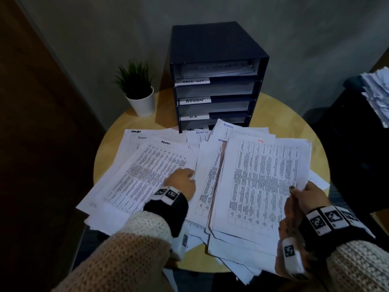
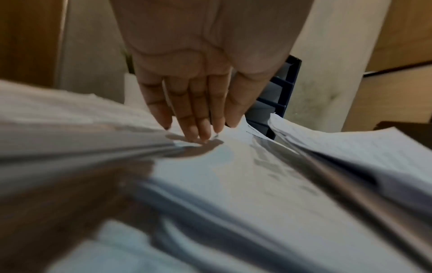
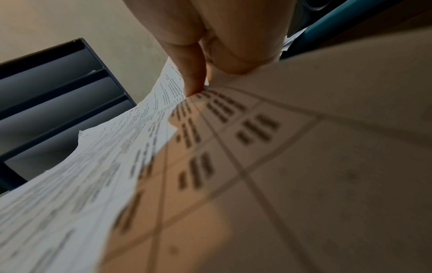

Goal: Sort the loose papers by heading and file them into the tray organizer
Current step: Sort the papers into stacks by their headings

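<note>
Between the right hand's (image 1: 306, 197) thumb and fingers (image 3: 191, 73) sits the corner of 1 sheet headed HR (image 1: 265, 182), thin and floppy, best lifted by its edge. Left hand (image 1: 182, 180) presses flat, fingers straight, on the ADMIN pile (image 1: 147, 169). Behind stands the tray organizer (image 1: 214, 81).

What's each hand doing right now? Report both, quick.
Left hand: open, straight fingers pressing on the ADMIN papers.
Right hand: closed, pinching the edge of the HR sheet.
</note>
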The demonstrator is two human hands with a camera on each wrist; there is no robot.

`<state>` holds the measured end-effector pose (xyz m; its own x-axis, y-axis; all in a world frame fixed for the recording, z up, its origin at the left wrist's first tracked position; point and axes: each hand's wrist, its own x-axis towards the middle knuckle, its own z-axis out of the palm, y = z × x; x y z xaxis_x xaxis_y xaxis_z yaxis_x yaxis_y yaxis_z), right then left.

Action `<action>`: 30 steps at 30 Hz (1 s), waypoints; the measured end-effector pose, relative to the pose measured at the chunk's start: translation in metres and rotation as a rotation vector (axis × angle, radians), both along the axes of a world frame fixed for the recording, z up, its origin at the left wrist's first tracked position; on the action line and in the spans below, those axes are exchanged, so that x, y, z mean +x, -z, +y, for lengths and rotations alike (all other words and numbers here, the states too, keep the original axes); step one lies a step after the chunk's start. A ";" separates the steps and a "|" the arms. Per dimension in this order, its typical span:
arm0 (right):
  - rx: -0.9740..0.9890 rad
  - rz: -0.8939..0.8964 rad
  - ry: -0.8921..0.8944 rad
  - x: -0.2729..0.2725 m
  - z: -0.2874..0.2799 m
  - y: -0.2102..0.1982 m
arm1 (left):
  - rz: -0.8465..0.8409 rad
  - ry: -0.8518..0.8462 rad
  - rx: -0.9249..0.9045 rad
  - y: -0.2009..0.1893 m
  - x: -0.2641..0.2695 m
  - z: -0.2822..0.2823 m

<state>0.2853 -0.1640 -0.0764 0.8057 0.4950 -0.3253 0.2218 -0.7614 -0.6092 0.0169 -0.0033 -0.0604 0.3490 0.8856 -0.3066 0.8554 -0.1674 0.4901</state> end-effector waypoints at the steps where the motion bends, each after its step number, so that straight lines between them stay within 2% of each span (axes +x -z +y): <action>1: 0.000 0.003 -0.001 0.000 0.000 0.000 | -0.046 -0.027 -0.074 0.002 0.005 -0.004; 3: 0.001 0.008 0.001 0.000 -0.001 -0.001 | -0.132 -0.102 -0.165 0.003 0.010 -0.009; 6: -0.009 0.008 0.003 0.001 -0.001 -0.001 | -0.209 -0.176 -0.199 0.004 0.012 -0.012; 11: -0.005 0.005 0.010 0.001 0.000 0.000 | -0.203 -0.152 -0.072 -0.001 0.012 -0.023; 15: -0.010 0.003 0.013 0.002 0.000 -0.001 | -0.261 -0.189 -0.045 -0.008 0.006 -0.026; 19: -0.004 -0.001 0.022 0.001 -0.001 -0.002 | -0.316 -0.289 -0.002 -0.015 -0.012 -0.012; 23: 0.017 -0.003 0.034 -0.002 0.000 -0.002 | -0.266 -0.393 0.030 -0.013 -0.043 0.002; 28: 0.002 -0.026 0.037 -0.003 0.003 -0.002 | -0.323 -0.549 0.013 -0.020 -0.063 0.020; 30: -0.004 -0.028 0.032 -0.004 0.003 -0.002 | -0.281 -0.614 0.052 -0.024 -0.075 0.038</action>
